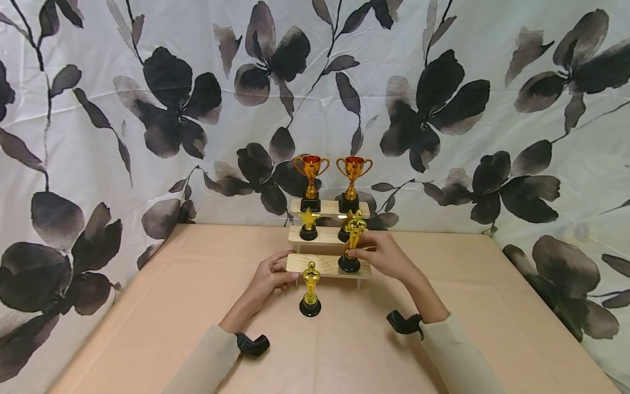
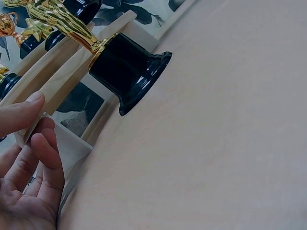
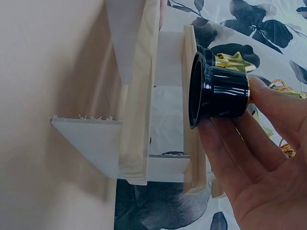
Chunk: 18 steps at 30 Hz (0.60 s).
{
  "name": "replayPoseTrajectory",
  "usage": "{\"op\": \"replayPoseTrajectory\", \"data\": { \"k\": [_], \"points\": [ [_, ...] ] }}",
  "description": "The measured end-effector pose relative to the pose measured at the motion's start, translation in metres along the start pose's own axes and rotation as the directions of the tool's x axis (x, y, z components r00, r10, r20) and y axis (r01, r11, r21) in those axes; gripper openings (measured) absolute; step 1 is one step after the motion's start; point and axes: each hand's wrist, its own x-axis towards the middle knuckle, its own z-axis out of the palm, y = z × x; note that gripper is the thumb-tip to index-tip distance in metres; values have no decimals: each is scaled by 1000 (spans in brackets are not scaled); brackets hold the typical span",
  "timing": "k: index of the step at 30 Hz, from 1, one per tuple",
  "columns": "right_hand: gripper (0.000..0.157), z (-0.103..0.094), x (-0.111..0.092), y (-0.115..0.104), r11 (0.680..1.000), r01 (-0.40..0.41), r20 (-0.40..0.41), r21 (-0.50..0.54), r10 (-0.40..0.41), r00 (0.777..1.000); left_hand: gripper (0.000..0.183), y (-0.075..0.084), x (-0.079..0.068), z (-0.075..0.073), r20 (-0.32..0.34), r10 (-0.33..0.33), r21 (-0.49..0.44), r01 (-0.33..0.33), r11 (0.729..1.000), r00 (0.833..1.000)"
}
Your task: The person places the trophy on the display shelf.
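A three-step wooden display shelf (image 1: pixel 325 265) stands on the table. My left hand (image 1: pixel 268 279) grips the left end of its lowest board, thumb on top and fingers beneath in the left wrist view. With my right hand (image 1: pixel 384 253) I hold a gold figurine trophy (image 1: pixel 355 232) upright over the right side of that board. Its black base (image 3: pixel 223 91) is off the lowest board in the right wrist view, with the fingers around it. A second figurine trophy (image 1: pixel 310 295) stands on the table in front of the shelf's left half.
Two gold cup trophies (image 1: pixel 311 178) stand on the top board. On the middle board are two star trophies (image 1: pixel 308 221), the right one partly hidden behind the held figurine. A floral cloth (image 1: pixel 344 120) hangs behind the peach-coloured table (image 1: pixel 221 251).
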Motion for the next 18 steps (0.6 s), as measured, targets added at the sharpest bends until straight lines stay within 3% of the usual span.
{"op": "replayPoseTrajectory", "data": {
  "k": [10,18],
  "points": [
    [9,4,-2,0,1000,5,-24,-12,-5,1000,74,1,-4,-1,-1,-4,-1,4,1000,1000],
    [13,8,-6,-6,998,-67,-40,-19,67,997,74,2,-8,-5,15,-9,3,9,1000,1000]
  ]
}}
